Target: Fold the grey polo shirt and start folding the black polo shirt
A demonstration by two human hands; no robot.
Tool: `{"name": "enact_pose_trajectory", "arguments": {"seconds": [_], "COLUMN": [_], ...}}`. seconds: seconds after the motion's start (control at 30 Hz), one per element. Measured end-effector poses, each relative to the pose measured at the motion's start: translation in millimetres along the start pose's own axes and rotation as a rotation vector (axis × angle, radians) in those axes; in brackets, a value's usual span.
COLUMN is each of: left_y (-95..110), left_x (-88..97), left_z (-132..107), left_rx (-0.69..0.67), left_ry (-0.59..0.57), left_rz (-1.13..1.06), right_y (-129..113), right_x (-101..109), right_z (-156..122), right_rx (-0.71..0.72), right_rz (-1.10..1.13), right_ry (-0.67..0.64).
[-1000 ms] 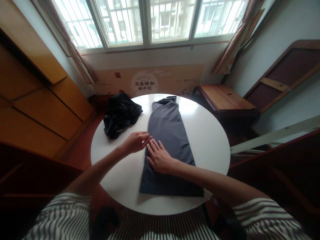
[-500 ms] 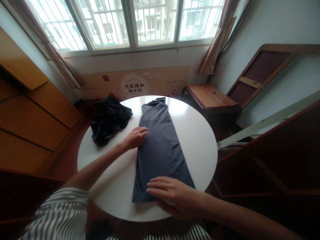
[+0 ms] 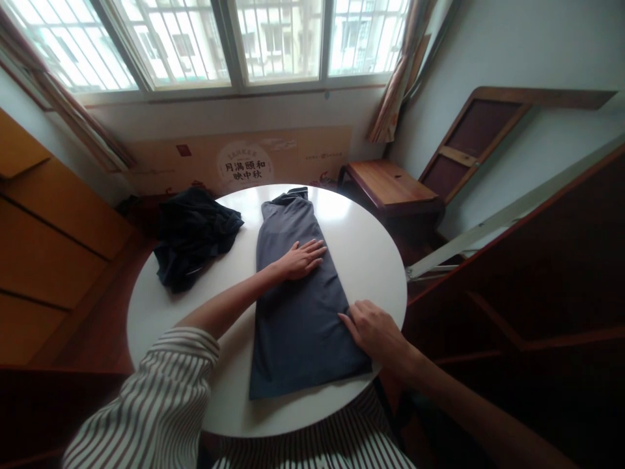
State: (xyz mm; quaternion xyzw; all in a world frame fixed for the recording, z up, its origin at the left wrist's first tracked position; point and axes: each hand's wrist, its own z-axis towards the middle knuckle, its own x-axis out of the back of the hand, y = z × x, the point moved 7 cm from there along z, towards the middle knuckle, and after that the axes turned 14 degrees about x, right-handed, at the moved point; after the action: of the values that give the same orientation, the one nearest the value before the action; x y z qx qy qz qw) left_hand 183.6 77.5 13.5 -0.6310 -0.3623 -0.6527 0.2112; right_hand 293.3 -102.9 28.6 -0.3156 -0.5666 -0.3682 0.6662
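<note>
The person's right forearm (image 3: 469,407) runs off the picture's bottom edge.

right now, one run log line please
left hand: flat on dark grey folded garment | right hand: at its right edge | beside: crumpled black cloth | surface: round white table

A home is shown: curtains (image 3: 396,78) are hung at barred windows (image 3: 278,39) (flats (image 3: 183,45) are seen outside), near a wooden bench (image 3: 390,182) and cupboards (image 3: 53,241).
</note>
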Motion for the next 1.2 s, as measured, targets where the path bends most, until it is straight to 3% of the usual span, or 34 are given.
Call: {"name": "enact_pose_trajectory", "arguments": {"seconds": [0.2, 0.33, 0.4, 0.47, 0.53, 0.73, 1.03, 1.13, 1.2], "left_y": [-11, -10, -10, -10, -10, -10, -12, -10, -7], "left_x": [-11.1, -11.3, -11.2, -11.4, -12.1, -13.2, -12.2, -12.4, -12.4], "left_z": [4, 4, 4, 5, 5, 5, 6, 5, 4], "left_rx": [0.028, 0.018, 0.016, 0.015, 0.017, 0.019, 0.012, 0.015, 0.015], "left_ry": [-0.001, -0.002, 0.004, 0.009, 0.010, 0.020, 0.016, 0.021, 0.026], "left_rz": [0.013, 0.013, 0.014, 0.017, 0.021, 0.027, 0.021, 0.016, -0.003], "right_y": [-8, -12, -27, -47, -58, -56, -68, -62, -49], "right_x": [-6, 11, 21, 26, 25, 17, 19, 33, 44], "right_z": [-17, -26, -30, -34, -40, -49, -61, -45, -21], "right_rx": [0.046, 0.031, 0.180, 0.393, 0.510, 0.590, 0.685, 0.662, 0.622], "right_rz": [0.064, 0.091, 0.117, 0.127, 0.098, -0.008, 0.067, 0.132, 0.200], "right_ry": [0.038, 0.117, 0.113, 0.052, -0.019, -0.108, -0.176, -0.137, -0.070]}}
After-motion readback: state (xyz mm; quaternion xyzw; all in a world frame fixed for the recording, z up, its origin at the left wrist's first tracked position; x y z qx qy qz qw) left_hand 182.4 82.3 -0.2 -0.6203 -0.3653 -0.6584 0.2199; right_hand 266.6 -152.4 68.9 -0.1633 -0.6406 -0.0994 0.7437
